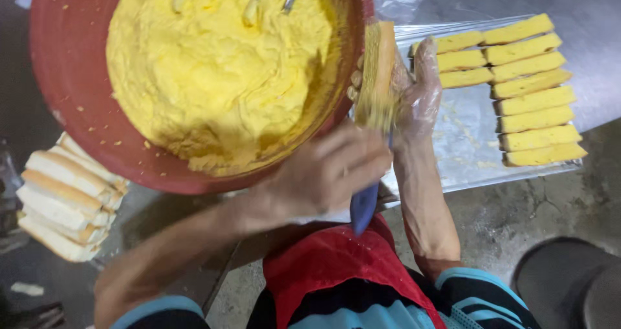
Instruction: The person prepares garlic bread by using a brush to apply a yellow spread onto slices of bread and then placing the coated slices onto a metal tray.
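Right hand [414,89], in a thin clear plastic glove, cups a yellow-coated bread slice [375,76] upright at the rim of the big red plastic bowl [71,109]. Left hand [330,174] closes around a blue-handled spreader [364,206], its blade hidden behind the slice. Coated slices [530,102] lie in rows on a clear plastic sheet [466,141] to the right.

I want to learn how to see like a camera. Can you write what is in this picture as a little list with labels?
Place: a grey metal worktop
Left hand: grips a blue-handled tool
Right hand: in a thin clear glove, holds a bread slice on edge, coated with yellow spread
Bowl: big red bowl full of yellow spread, metal utensils stuck in it
Done pieces: rows of yellow-coated slices on a clear plastic sheet
Plain bread: stack of white slices at left
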